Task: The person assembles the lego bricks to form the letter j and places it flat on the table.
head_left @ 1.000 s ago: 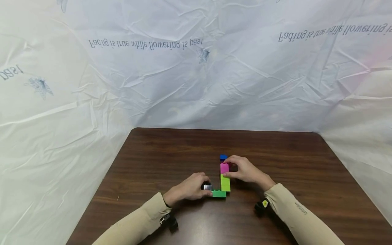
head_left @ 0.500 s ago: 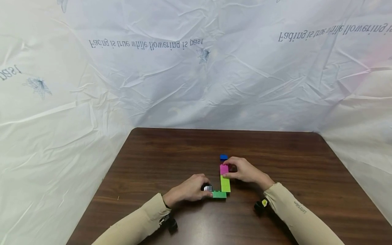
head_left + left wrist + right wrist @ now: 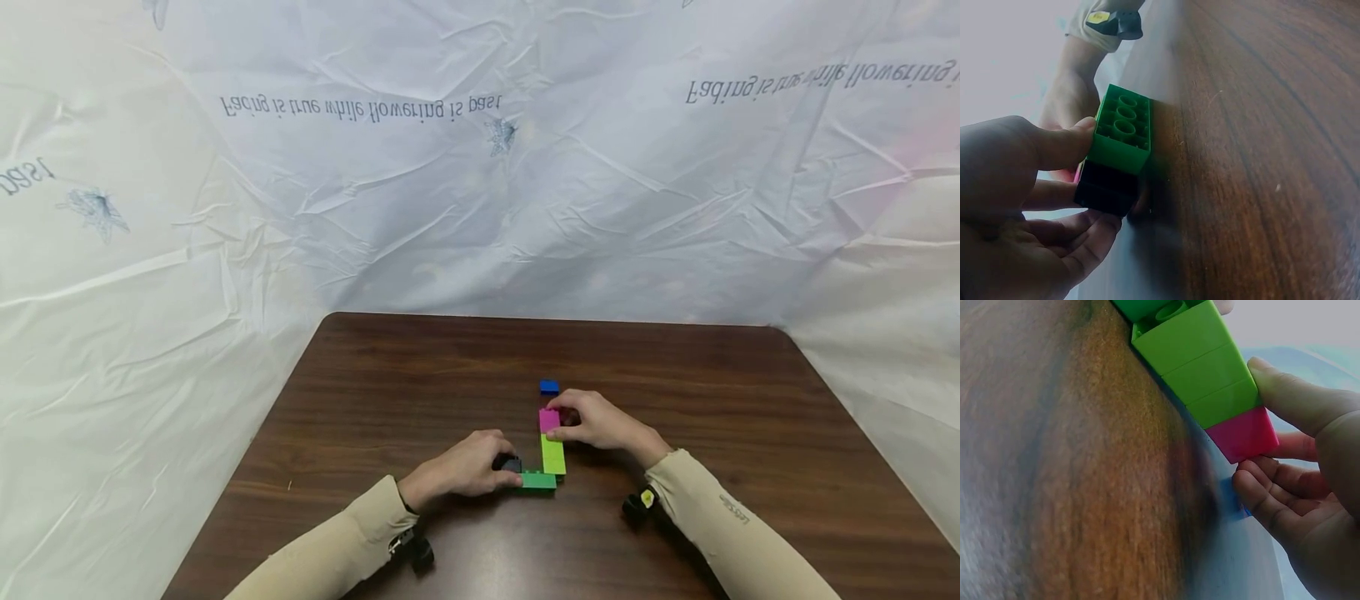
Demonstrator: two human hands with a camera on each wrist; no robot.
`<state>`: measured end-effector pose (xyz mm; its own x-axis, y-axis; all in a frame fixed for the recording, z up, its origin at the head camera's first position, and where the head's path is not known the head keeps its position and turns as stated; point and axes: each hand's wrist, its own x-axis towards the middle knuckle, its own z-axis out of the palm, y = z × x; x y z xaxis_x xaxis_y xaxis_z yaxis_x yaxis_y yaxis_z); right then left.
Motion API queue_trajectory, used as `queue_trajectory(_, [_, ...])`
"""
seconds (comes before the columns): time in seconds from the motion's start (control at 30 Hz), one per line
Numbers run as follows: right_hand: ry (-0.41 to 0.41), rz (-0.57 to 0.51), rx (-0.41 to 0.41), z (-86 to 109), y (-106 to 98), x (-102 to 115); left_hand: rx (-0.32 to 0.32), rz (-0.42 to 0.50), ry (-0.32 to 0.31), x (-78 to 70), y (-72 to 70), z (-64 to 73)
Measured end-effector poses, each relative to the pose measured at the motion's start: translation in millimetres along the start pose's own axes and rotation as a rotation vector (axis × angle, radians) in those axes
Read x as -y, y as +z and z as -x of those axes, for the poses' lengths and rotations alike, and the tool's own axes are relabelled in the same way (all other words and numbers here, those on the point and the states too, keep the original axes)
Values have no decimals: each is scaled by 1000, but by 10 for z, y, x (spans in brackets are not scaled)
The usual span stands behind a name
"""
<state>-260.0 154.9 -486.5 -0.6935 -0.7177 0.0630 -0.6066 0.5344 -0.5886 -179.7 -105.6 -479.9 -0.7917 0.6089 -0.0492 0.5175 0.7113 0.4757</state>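
An L-shaped toy-brick assembly is held between both hands. It has a green brick (image 3: pixel 537 481) in front, lime bricks (image 3: pixel 552 455) running away from it and a pink brick (image 3: pixel 550 420) at the far end. My left hand (image 3: pixel 467 463) grips the black brick (image 3: pixel 1107 187) at the left end, its thumb against the green one. The hollow underside of the green brick faces the left wrist camera. My right hand (image 3: pixel 602 425) pinches the pink end, thumb by the lime-pink joint and fingers at the pink brick's far end. Part of the black brick is hidden by fingers.
A separate blue brick (image 3: pixel 549 387) lies on the brown wooden table (image 3: pixel 420 367), just beyond the pink end. White printed sheeting (image 3: pixel 480 208) hangs behind the table and along its sides. A dark strap device (image 3: pixel 639 505) sits on each wrist.
Both hands have brought the brick assembly slightly toward the body, widening the gap to the blue brick. The black brick's top has lost its bright glare. Both grips look the same.
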Motion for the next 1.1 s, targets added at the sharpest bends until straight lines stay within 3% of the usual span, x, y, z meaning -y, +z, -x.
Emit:
queue_trajectory(0.47, [18,7,40,-17,42,-34,6,9,6,17,35,10])
queue_trajectory(1.1, [1,-9,72,-89,-46,-49,11,5,-8,28,11,-14])
